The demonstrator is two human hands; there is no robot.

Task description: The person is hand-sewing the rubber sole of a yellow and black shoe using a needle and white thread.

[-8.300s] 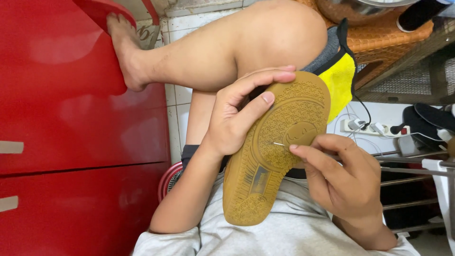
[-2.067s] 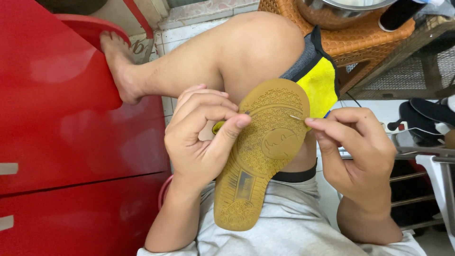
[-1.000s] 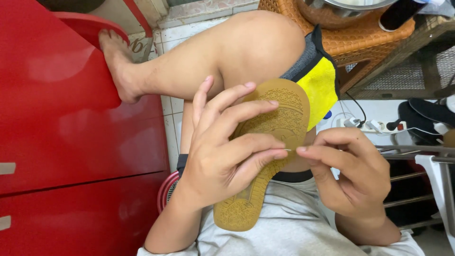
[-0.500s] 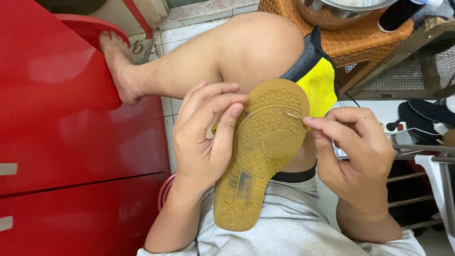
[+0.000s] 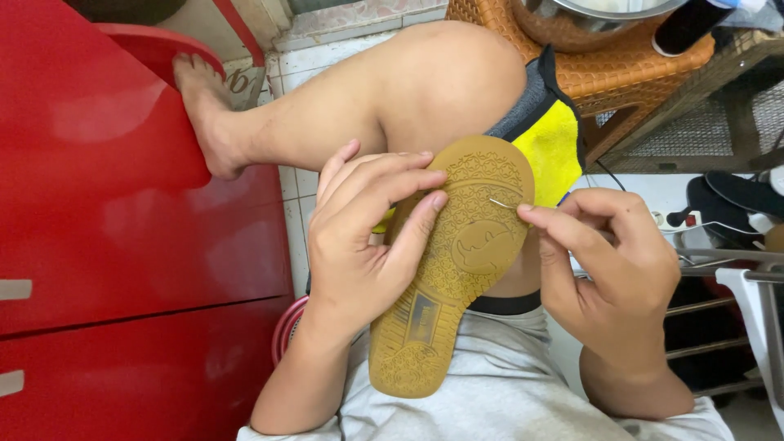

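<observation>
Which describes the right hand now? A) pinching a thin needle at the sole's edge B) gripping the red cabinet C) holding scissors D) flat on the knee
A: the right hand pinches a thin metal needle against the tan shoe sole, near its toe-end edge, while the left hand grips the sole from the other side.

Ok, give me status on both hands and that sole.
Left hand gripping the tan rubber shoe sole, tread side up. Right hand pinching a thin needle at the sole's upper edge. Nothing blocking; bare knee behind.
</observation>
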